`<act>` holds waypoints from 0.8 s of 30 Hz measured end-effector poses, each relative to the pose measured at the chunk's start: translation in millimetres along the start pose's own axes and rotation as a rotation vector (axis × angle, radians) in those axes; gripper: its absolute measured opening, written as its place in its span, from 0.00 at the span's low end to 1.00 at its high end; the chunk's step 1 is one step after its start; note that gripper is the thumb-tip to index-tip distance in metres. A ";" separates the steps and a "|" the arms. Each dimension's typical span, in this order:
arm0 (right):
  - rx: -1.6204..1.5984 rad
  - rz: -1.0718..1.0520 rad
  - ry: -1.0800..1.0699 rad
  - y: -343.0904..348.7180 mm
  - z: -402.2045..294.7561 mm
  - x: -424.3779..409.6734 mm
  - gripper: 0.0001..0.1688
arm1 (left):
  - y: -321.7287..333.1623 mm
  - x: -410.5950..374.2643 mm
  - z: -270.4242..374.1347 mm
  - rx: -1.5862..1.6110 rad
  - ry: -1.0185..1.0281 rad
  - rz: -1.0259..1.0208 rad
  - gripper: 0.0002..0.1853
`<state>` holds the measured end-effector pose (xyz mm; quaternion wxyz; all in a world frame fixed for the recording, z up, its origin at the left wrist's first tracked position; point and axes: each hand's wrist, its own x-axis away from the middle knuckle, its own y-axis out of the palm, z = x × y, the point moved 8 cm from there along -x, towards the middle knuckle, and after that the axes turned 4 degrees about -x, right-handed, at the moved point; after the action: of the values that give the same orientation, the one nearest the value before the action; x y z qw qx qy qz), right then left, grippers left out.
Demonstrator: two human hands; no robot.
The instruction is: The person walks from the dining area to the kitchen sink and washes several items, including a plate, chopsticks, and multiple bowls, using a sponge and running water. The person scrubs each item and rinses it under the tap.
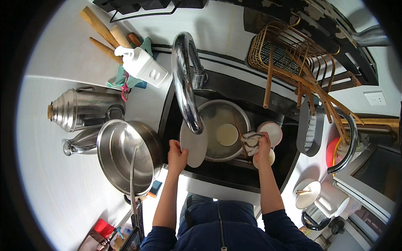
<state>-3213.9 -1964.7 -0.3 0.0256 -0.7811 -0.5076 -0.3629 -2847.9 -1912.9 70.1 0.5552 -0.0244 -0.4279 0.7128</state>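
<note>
My left hand [177, 156] grips the near left edge of a white plate [195, 147], which is tilted over the left rim of a steel basin. A crumpled striped cloth [251, 142] is bunched in my right hand [263, 147] at the basin's right side. The steel basin [213, 108] stands in the black sink [226, 178] and holds cloudy water with a round pale dish [227, 134] in it. Chopsticks [238, 128] lean at its right rim, beside the cloth. A small white bowl [270, 132] and another bowl [270, 157], partly behind my right hand, stand to the right. Above the plate arches a chrome faucet [183, 81].
On the left counter are a large steel pot [108, 157] with a ladle [133, 169], a steel flask [91, 108] and a white pump bottle [146, 69]. A wire basket [282, 59] with wooden chopsticks hangs at upper right; a grey holder [309, 135] hangs below it.
</note>
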 end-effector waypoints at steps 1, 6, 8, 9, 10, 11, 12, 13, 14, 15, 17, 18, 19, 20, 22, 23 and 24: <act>-0.190 0.005 0.073 17.5 2.2 3.9 0.08 | -4.9 1.1 -2.6 0.091 0.004 0.016 0.19; 0.682 -0.221 -0.298 76.8 33.5 -52.0 0.19 | 3.6 -9.1 -3.8 0.474 0.001 -0.046 0.26; 1.082 -0.360 -0.571 107.4 41.9 -56.1 0.22 | 20.1 -19.5 -6.2 0.561 0.051 -0.063 0.27; 1.252 -0.419 -0.553 112.6 55.2 -54.3 0.23 | 27.1 -22.3 -10.5 0.522 0.028 -0.070 0.27; 1.424 -0.480 -0.525 113.7 72.4 -49.3 0.24 | 34.2 -24.3 -14.1 0.482 -0.001 -0.079 0.27; 1.599 -0.528 -0.497 106.1 84.2 -46.9 0.25 | 41.9 -27.2 -12.7 0.447 -0.021 -0.096 0.27; 1.697 -0.492 -0.700 99.3 90.9 -44.2 0.26 | 42.8 -27.8 -5.2 0.349 0.061 -0.069 0.28; 1.689 -0.546 -0.655 104.6 95.1 -35.2 0.27 | 34.8 -25.0 -13.6 0.313 0.057 -0.045 0.28; 1.680 -0.609 -0.611 115.1 89.5 -19.8 0.27 | 22.1 -18.2 -22.4 0.276 0.048 -0.015 0.28; 1.675 -0.656 -0.568 119.9 82.4 -11.8 0.27 | 13.3 -13.3 -23.3 0.243 0.048 0.004 0.28; 1.845 -0.667 -0.518 112.1 84.7 -17.7 0.25 | 12.3 -12.8 -29.9 0.248 0.015 -0.030 0.28; 1.929 -0.673 -0.490 109.1 85.8 -22.0 0.24 | 13.7 -12.4 -34.5 0.263 0.012 -0.037 0.28; 1.868 -0.613 -0.352 105.7 83.4 -36.2 0.24 | 12.9 -14.1 -35.4 0.276 0.017 -0.038 0.28; 1.804 -0.545 -0.213 98.3 80.0 -53.3 0.23 | 12.6 -12.2 -28.6 0.251 0.000 -0.040 0.27; 1.587 -0.334 -0.282 94.6 58.1 -64.0 0.22 | 12.7 -9.5 -23.4 0.243 0.022 -0.018 0.27; 1.427 -0.191 -0.473 97.0 37.6 -59.2 0.21 | 9.6 -6.9 -24.8 0.238 0.027 -0.002 0.27; 1.255 -0.049 -0.651 96.0 18.6 -50.5 0.20 | 6.7 -4.8 -27.3 0.225 0.033 0.000 0.27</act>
<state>-3137.0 -2042.6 -12.4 0.3096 -0.6760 -0.6203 0.2498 -2837.4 -1901.0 46.4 0.5612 0.0264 -0.3359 0.7560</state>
